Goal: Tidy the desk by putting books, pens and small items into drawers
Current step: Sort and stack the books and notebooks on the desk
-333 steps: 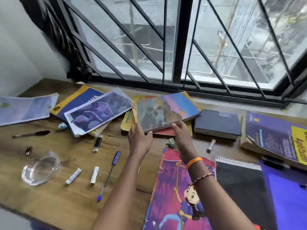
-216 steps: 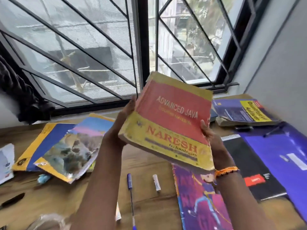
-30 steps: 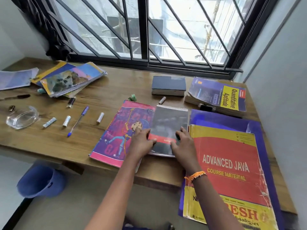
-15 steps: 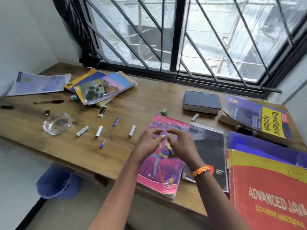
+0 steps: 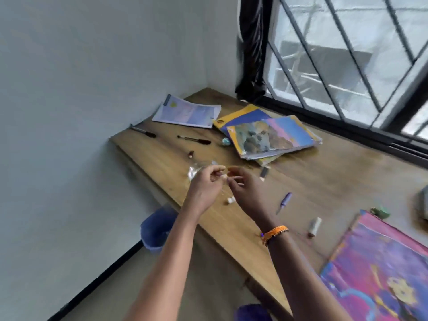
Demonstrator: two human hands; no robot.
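- The worktop [image 5: 335, 181] has a broad bare strip along the far right, between the stack of books [image 5: 271, 137] and the window frame [image 5: 347, 126].
- Far left, a paper sheet [image 5: 187, 111] and two dark pens [image 5: 143, 132] [image 5: 194, 139] lie close to the wall.
- Under the left hand [image 5: 203, 188] and right hand [image 5: 245, 193], a clear glass dish [image 5: 193, 172] and a small white piece [image 5: 231, 200] sit near the front edge.
- A blue pen [image 5: 285, 202] and a grey cylinder [image 5: 314, 226] lie apart, with bare wood between them.
- A pink book [image 5: 382, 269] fills the near right.
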